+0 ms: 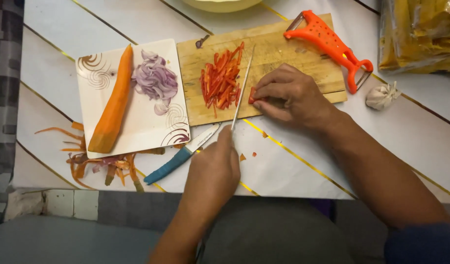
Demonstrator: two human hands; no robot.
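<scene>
Bench point(303, 166), white with thin gold diagonal lines, near edge running just below the hands; bare room to the near right.

Cutting board point(283, 54), wooden, long axis left to right, far centre.

Plate point(95, 105), square, white with brown swirls, touching the board's left edge. Carries a peeled carrot point(112, 105) lying near-to-far and a heap of sliced purple onion point(155, 80).

Peeler point(332, 46), orange, at the board's far right corner, partly overhanging.

Carrot peelings point(97, 164), strewn at the plate's near edge.

Right hand point(291, 95), fingers curled, pressing a small red pepper piece point(254, 95) onto the board near its near edge.

Left hand point(212, 171), closed around the handle of a thin-bladed knife point(242, 88). Blade runs near-to-far, tip tilted slightly right, standing just left of the pepper piece, between it and the pile of cut red strips point(220, 80). The piece lies right of the blade, with the right hand's fingertips close alongside.

Second knife point(178, 156), blue handle, idle on the bench near the plate's corner.

Garlic bulb point(381, 95), right of the board, apart from it.
</scene>
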